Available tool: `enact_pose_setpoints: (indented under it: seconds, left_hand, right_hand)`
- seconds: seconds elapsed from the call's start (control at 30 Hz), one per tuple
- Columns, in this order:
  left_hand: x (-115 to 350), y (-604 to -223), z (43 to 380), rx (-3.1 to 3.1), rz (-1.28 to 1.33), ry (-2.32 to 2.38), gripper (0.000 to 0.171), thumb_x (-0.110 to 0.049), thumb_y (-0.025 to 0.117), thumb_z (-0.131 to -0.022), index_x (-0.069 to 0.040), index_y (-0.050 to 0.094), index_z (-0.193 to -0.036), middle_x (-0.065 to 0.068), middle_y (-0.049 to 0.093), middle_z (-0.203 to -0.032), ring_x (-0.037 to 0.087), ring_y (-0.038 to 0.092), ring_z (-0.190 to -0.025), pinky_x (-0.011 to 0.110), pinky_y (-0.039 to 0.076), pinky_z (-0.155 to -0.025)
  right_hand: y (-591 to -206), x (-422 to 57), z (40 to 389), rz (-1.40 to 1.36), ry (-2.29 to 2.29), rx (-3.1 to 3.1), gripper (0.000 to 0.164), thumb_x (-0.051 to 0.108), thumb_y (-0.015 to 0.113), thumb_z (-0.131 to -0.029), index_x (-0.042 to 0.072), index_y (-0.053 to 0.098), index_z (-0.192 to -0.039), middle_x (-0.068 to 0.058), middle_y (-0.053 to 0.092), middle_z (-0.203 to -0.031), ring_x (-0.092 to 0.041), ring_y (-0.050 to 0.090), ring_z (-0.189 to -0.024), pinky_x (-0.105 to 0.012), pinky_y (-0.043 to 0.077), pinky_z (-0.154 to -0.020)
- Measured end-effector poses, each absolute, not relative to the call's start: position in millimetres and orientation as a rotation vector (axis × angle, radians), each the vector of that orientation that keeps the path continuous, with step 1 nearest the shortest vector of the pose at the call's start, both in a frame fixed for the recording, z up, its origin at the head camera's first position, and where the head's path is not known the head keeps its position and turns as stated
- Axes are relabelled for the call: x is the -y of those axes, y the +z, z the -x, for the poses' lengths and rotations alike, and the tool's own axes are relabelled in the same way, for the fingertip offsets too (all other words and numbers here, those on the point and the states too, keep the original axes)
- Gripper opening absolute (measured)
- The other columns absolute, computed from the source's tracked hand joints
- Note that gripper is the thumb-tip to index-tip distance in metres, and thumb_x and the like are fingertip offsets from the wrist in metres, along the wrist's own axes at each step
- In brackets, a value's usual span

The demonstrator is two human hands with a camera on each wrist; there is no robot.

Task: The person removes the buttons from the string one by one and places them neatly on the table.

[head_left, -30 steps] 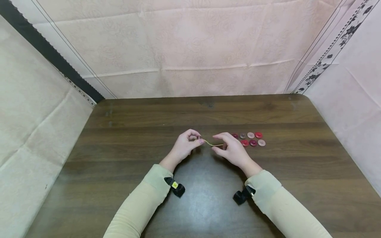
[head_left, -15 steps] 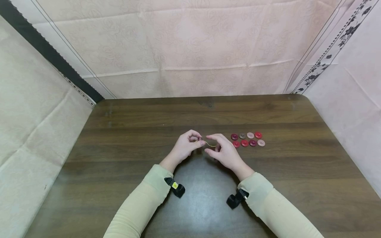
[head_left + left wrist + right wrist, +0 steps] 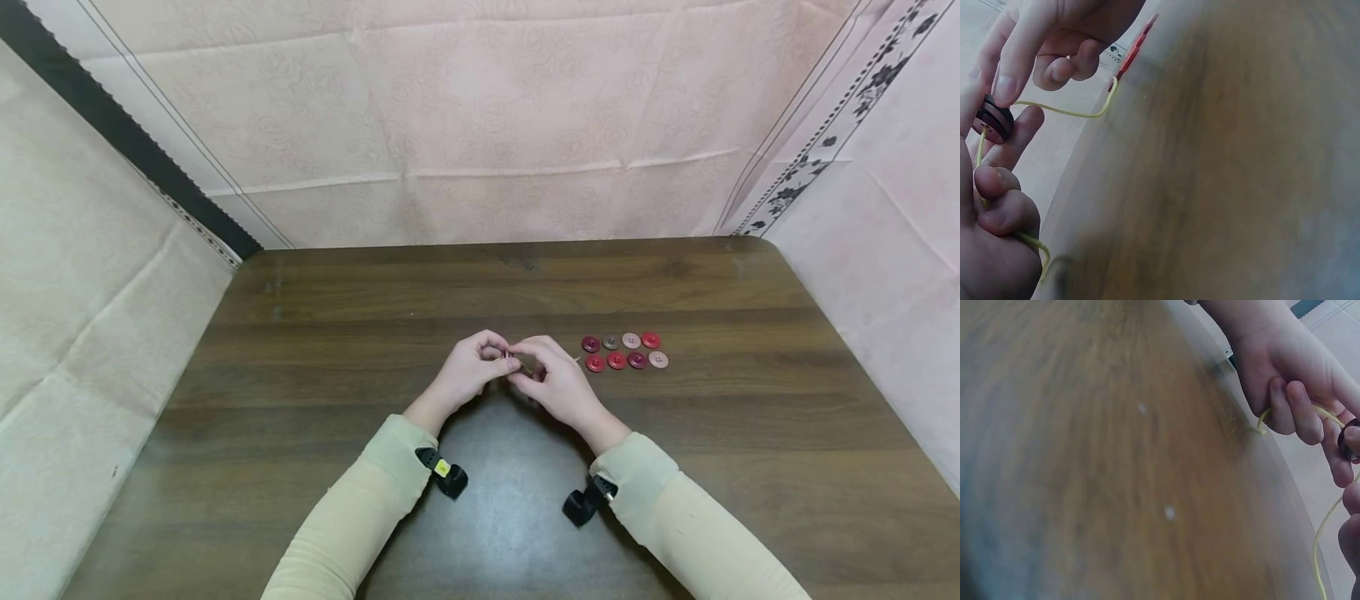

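Note:
Near the middle of the table, my left hand (image 3: 468, 375) pinches a small stack of dark and pinkish buttons (image 3: 994, 119) strung on a yellow cord (image 3: 1075, 114). Part of the cord (image 3: 1263, 422) runs through the curled fingers of that hand, its end hanging out below. My right hand (image 3: 558, 385) meets it from the right, its thumb and fingertips on the same stack. Beyond the buttons the cord loops away under the right hand, and a bit of it pokes out on that hand's right side. In the head view the fingers hide most of the stack.
Two short rows of loose buttons lie just right of the right hand, among them a red button (image 3: 650, 340), a pale pink button (image 3: 658, 360) and a dark red button (image 3: 591, 344). The brown wooden table (image 3: 360, 287) ends at a pale cloth backdrop (image 3: 480, 125).
My right hand has moved left along the cord to the left hand, and its fingers have closed in on the buttons. The left hand has barely moved. More of the loose buttons are uncovered.

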State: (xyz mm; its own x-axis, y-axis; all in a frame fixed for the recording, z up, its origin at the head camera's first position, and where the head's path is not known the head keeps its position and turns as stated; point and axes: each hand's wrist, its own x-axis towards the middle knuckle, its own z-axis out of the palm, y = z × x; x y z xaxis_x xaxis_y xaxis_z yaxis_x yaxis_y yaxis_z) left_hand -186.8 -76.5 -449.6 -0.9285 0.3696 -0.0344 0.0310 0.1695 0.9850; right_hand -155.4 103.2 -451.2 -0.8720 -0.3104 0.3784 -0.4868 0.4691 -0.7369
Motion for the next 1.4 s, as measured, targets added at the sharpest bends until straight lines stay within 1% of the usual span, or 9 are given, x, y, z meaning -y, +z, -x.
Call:
enact_pose_setpoints:
  seconds: [0.3, 0.47, 0.57, 0.73, 1.0, 1.1, 1.2, 1.3, 1.4]
  left_hand:
    - [76.7, -451.4, 187.1, -2.179, -0.388, 1.821, 0.023, -0.017, 0.071, -0.084, -0.003, 0.058, -0.097, 0.0, 0.063, -0.071, 0.011, 0.036, -0.041, 0.025, 0.031, -0.04]
    - [76.8, -452.6, 187.6, -2.182, -0.407, 1.836, 0.023, -0.015, 0.072, -0.083, -0.003, 0.058, -0.096, 0.0, 0.062, -0.071, 0.01, 0.036, -0.042, 0.025, 0.031, -0.04]
    - [76.8, -453.2, 187.9, -2.187, -0.419, 1.836, 0.023, -0.015, 0.072, -0.082, -0.003, 0.058, -0.096, 0.001, 0.062, -0.072, 0.01, 0.036, -0.043, 0.024, 0.03, -0.04]
    - [76.5, -454.4, 189.1, -2.197, -0.425, 1.833, 0.026, -0.015, 0.074, -0.081, -0.004, 0.057, -0.097, 0.002, 0.064, -0.078, 0.01, 0.037, -0.044, 0.024, 0.031, -0.041]
    - [76.5, -451.0, 189.5, -2.219, -0.429, 1.821, 0.03, -0.011, 0.075, -0.08, -0.001, 0.057, -0.101, 0.0, 0.064, -0.086, 0.011, 0.046, -0.055, 0.024, 0.034, -0.047]
    - [77.0, -438.5, 183.5, -2.225, -0.423, 1.803, 0.028, -0.009, 0.073, -0.081, 0.0, 0.056, -0.101, 0.0, 0.065, -0.086, 0.01, 0.045, -0.056, 0.024, 0.035, -0.049]
    - [77.4, -425.6, 177.1, -2.232, -0.426, 1.801, 0.026, -0.007, 0.072, -0.082, 0.001, 0.056, -0.1, 0.002, 0.066, -0.087, 0.009, 0.048, -0.059, 0.024, 0.036, -0.053]
    - [76.7, -420.2, 174.6, -2.233, -0.429, 1.816, 0.026, -0.007, 0.073, -0.081, 0.001, 0.056, -0.099, 0.003, 0.068, -0.087, 0.009, 0.051, -0.064, 0.024, 0.038, -0.056]
    - [77.5, -433.1, 180.9, -2.242, -0.423, 1.845, 0.027, -0.01, 0.075, -0.08, -0.001, 0.057, -0.099, 0.004, 0.068, -0.087, 0.011, 0.055, -0.069, 0.025, 0.04, -0.06]
  right_hand:
    - [-450.6, -104.2, 155.8, -0.698, 1.363, 2.493, 0.028, 0.012, 0.072, -0.082, 0.013, 0.064, -0.109, 0.0, 0.058, -0.109, -0.008, 0.05, -0.063, -0.024, 0.043, -0.05]
    - [-451.4, -108.8, 156.7, -0.666, 1.36, 2.518, 0.029, 0.011, 0.072, -0.082, 0.013, 0.063, -0.11, -0.001, 0.061, -0.106, -0.007, 0.05, -0.063, -0.024, 0.043, -0.051]
    - [-451.3, -112.5, 156.7, -0.657, 1.351, 2.533, 0.031, 0.011, 0.072, -0.082, 0.013, 0.063, -0.111, -0.001, 0.061, -0.107, -0.008, 0.05, -0.064, -0.025, 0.043, -0.053]
    - [-451.6, -118.7, 157.6, -0.656, 1.328, 2.534, 0.031, 0.011, 0.072, -0.082, 0.008, 0.063, -0.112, 0.0, 0.06, -0.107, -0.008, 0.05, -0.065, -0.026, 0.043, -0.055]
    - [-451.4, -129.2, 158.2, -0.623, 1.301, 2.537, 0.032, 0.011, 0.072, -0.082, 0.007, 0.063, -0.112, -0.003, 0.061, -0.105, -0.009, 0.051, -0.066, -0.026, 0.043, -0.056]
    - [-451.2, -133.4, 157.8, -0.609, 1.31, 2.55, 0.032, 0.012, 0.072, -0.082, 0.006, 0.063, -0.113, -0.006, 0.061, -0.105, -0.009, 0.05, -0.065, -0.026, 0.043, -0.055]
    - [-450.8, -137.9, 157.5, -0.586, 1.302, 2.566, 0.032, 0.013, 0.071, -0.083, 0.007, 0.063, -0.113, -0.007, 0.061, -0.105, -0.01, 0.05, -0.065, -0.026, 0.042, -0.055]
    - [-450.1, -143.7, 157.2, -0.552, 1.272, 2.576, 0.032, 0.014, 0.072, -0.082, 0.008, 0.063, -0.113, -0.005, 0.061, -0.103, -0.01, 0.05, -0.064, -0.026, 0.043, -0.055]
    - [-450.9, -149.5, 158.2, -0.541, 1.245, 2.568, 0.033, 0.013, 0.073, -0.081, 0.008, 0.063, -0.112, -0.002, 0.061, -0.101, -0.009, 0.05, -0.063, -0.026, 0.043, -0.055]
